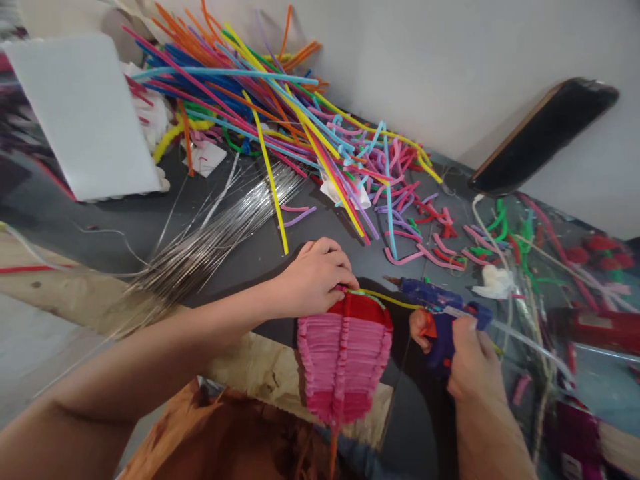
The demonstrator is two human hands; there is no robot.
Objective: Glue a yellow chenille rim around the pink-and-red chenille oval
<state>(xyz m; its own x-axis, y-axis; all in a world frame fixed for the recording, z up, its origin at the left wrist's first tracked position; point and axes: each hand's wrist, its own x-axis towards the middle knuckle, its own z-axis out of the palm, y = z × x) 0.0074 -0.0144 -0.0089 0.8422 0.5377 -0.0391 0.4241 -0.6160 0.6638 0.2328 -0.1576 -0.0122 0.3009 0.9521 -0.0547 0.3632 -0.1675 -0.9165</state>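
Observation:
A petal-shaped piece made of pink and red pipe cleaners lies near the table's front edge, a ridge running down its middle to an orange stem. My left hand has its fingers closed on the top red edge of it. In my right hand is a blue hot glue gun, its nozzle pointing left and a clear glue stick coming out of its back. One yellow pipe cleaner runs from the piece's top edge to the gun, where its far part passes out of sight.
A heap of coloured pipe cleaners lies at the back, with cut bits beside it. Thin metal wires spread at left. A white board stands back left; a phone leans against the wall. Cords run along the right.

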